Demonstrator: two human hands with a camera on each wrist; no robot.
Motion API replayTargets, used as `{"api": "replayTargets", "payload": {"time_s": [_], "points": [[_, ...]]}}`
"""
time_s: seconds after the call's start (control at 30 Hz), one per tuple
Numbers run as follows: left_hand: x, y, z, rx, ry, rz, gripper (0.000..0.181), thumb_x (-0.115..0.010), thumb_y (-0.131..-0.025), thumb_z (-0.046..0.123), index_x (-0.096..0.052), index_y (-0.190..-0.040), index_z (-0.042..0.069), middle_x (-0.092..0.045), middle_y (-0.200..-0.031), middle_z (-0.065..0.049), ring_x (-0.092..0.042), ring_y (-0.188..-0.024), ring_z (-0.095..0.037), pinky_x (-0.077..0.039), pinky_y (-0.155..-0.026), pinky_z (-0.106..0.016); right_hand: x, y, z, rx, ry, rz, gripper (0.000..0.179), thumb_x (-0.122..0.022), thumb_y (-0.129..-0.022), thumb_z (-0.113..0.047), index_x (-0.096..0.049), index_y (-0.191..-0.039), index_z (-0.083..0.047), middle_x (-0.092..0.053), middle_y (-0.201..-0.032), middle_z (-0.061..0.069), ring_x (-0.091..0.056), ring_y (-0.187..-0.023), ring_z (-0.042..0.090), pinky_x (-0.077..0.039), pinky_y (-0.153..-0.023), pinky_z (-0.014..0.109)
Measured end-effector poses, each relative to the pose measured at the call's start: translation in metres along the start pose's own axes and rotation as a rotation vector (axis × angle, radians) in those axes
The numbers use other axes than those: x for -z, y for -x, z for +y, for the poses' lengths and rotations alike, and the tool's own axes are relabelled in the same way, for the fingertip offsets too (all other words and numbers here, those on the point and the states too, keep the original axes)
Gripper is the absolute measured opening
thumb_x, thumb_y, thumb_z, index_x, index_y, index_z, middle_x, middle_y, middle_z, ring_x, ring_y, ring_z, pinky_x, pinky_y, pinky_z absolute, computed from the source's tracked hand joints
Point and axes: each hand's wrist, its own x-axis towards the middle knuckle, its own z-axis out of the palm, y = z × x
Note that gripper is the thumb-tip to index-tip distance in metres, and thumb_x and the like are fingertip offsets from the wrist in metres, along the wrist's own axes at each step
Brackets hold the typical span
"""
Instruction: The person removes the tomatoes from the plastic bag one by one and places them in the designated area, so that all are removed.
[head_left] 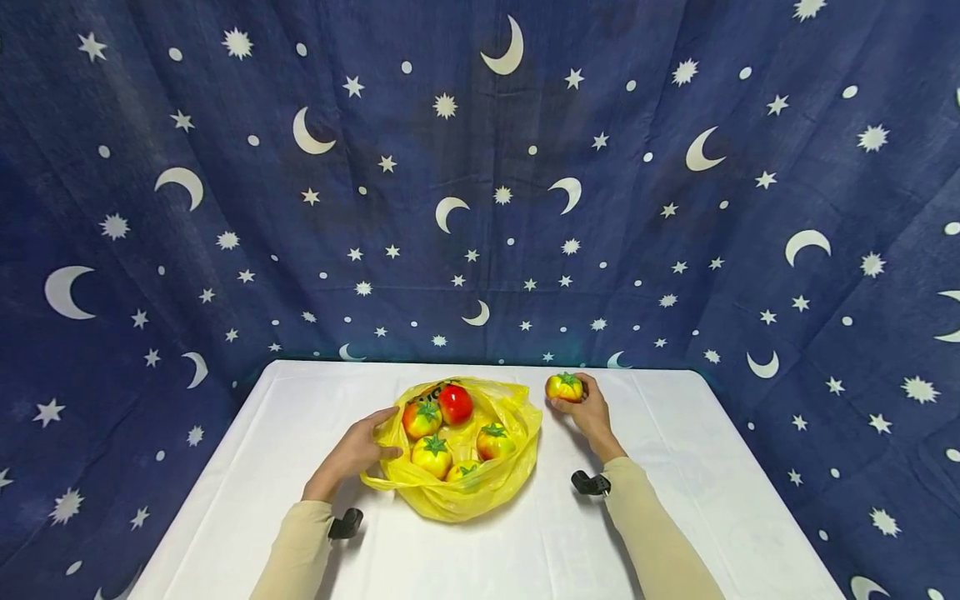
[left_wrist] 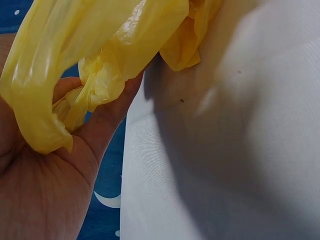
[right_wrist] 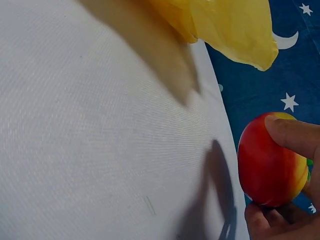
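Left of the yellow bag [head_left: 480,502], the left hand [head_left: 358,450] holds the bag's left rim, fingers over the farther part and thumb over the nearer; a yellow handle loop lies across its palm; inside the bag, toward its left, sit two red-yellow tomatoes [head_left: 431,457] with green leaves; an all-red one [head_left: 455,404] is near its far wall; two more leafed tomatoes [head_left: 495,443] lie along its near and right sides; right of the bag, apart from its far right rim, the right hand [head_left: 590,410] grasps a single tomato [head_left: 562,387] between thumb and fingers, its leaves facing up, its body projecting from the grip toward the bag.
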Motion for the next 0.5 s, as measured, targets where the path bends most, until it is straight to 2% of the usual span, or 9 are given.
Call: {"api": "replayTargets", "payload": {"time_s": [0.27,0.5], "points": [[0.0,-0.001,0.002,-0.005,-0.009,0.011,0.077,-0.078,-0.079,0.008,-0.044,-0.148,0.011,-0.04,-0.154,-0.019,-0.032,-0.144,-0.044,-0.026,-0.118,-0.062,-0.005,-0.001,0.004,0.007,-0.001,-0.012,0.078,-0.079,-0.08,-0.012,-0.037,-0.145,-0.013,-0.04,-0.153,0.02,-0.038,-0.14,0.038,-0.029,-0.12,0.053],[-0.001,-0.001,-0.001,0.02,-0.002,0.003,0.078,-0.078,-0.079,0.009,-0.043,-0.148,0.012,-0.04,-0.155,-0.018,-0.032,-0.144,-0.043,-0.025,-0.118,-0.062,-0.008,-0.005,0.014,-0.002,-0.021,-0.015,0.081,-0.079,-0.08,-0.009,-0.035,-0.148,-0.013,-0.038,-0.155,0.018,-0.036,-0.143,0.036,-0.026,-0.123,0.051]]}}
